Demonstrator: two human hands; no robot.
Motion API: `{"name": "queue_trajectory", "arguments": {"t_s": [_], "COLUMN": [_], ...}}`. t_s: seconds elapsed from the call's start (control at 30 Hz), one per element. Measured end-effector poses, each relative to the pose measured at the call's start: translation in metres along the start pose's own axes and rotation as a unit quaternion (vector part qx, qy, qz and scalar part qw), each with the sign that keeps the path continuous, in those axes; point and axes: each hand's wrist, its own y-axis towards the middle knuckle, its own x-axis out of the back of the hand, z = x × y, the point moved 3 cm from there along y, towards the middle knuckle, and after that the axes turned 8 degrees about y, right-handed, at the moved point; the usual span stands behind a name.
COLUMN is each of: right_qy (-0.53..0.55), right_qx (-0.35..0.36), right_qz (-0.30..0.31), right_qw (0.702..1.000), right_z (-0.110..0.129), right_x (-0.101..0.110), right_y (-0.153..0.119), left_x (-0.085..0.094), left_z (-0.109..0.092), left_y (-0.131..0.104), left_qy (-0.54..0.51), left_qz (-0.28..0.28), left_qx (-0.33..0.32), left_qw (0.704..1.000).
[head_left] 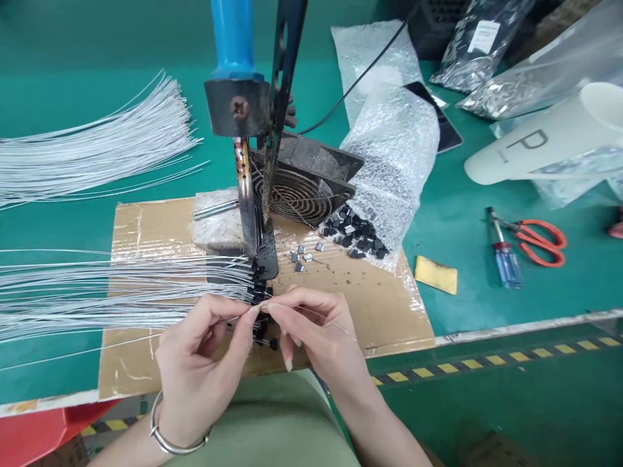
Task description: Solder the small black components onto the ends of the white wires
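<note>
My left hand (204, 363) and my right hand (316, 331) meet fingertip to fingertip over the front of a cardboard sheet (379, 305). Between them they pinch a thin white wire (335, 322) and a small part at its end. Just above the fingers, a row of white wires (121, 292) with small black parts (257, 288) on their ends lies under a mounted soldering iron (246, 194). A pile of loose black parts (357, 235) lies at the mouth of a bubble-wrap bag (394, 155).
A small fan (302, 188) sits behind the iron. A second bundle of white wires (97, 149) fans out at the far left. Red-handled scissors (538, 240), a screwdriver (503, 256), a yellow pad (437, 274), a white tube (540, 139) and bags of parts (479, 39) lie to the right.
</note>
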Motion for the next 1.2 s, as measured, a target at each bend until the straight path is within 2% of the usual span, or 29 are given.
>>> {"name": "queue_trajectory", "arguments": {"t_s": [0.2, 0.4, 0.53, 0.6, 0.7, 0.77, 1.0, 1.2], "right_qy": [-0.001, -0.014, -0.051, -0.058, -0.056, -0.054, -0.013, 0.027], "right_qx": [-0.020, -0.090, -0.103, -0.079, 0.012, 0.042, -0.022, -0.037], "right_qz": [-0.007, 0.002, 0.010, -0.005, -0.078, -0.104, 0.006, 0.024], "right_qw": [1.000, 0.996, 0.993, 0.995, 0.995, 0.992, 1.000, 0.999], "right_z": [-0.002, -0.001, 0.004, 0.011, 0.025, 0.028, -0.003, -0.008], "right_x": [0.005, 0.013, 0.016, 0.022, 0.034, 0.038, 0.016, 0.004], "right_y": [0.002, 0.005, 0.005, 0.005, 0.005, 0.003, -0.004, -0.006], "left_x": [0.001, 0.001, 0.000, 0.002, 0.009, 0.012, 0.011, 0.012], "left_z": [0.002, -0.001, -0.001, 0.000, 0.002, 0.003, -0.005, -0.005], "left_y": [-0.003, -0.001, -0.001, -0.001, 0.000, 0.002, 0.009, 0.003], "left_qy": [0.001, 0.007, -0.002, -0.011, -0.018, -0.022, -0.024, 0.000], "left_qz": [0.018, 0.071, 0.120, 0.124, 0.099, 0.087, 0.047, 0.036], "left_qx": [0.007, -0.024, -0.015, 0.004, 0.030, 0.041, 0.044, 0.021], "left_qw": [1.000, 0.997, 0.993, 0.992, 0.995, 0.995, 0.998, 0.999]}}
